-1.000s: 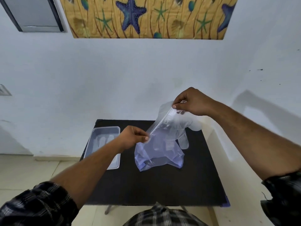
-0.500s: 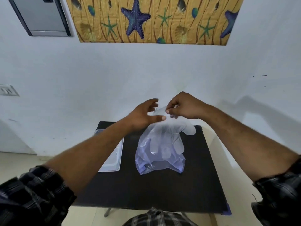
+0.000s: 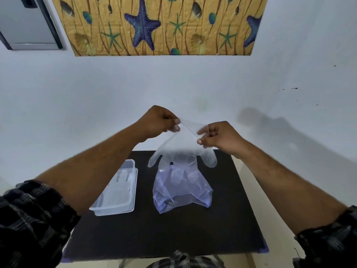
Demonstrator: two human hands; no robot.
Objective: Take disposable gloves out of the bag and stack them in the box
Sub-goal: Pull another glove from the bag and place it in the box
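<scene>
A clear disposable glove point(image 3: 182, 149) hangs in the air above the table, fingers pointing down. My left hand point(image 3: 159, 122) pinches the left side of its cuff and my right hand point(image 3: 218, 137) pinches the right side, stretching the cuff between them. Below the glove a bluish translucent plastic bag point(image 3: 181, 192) stands on the black table point(image 3: 173, 235), its contents blurred. To the bag's left lies a clear plastic box point(image 3: 117, 190) with at least one glove flat inside.
The table stands against a white wall, with floor visible at its left and right. A starfish-patterned panel point(image 3: 160, 26) and a grey wall unit point(image 3: 27, 22) hang high up. My checked sleeves fill the lower corners.
My left hand let go of the bag, rose and took the glove's cuff. The glove came up out of the bag and now hangs spread between both hands.
</scene>
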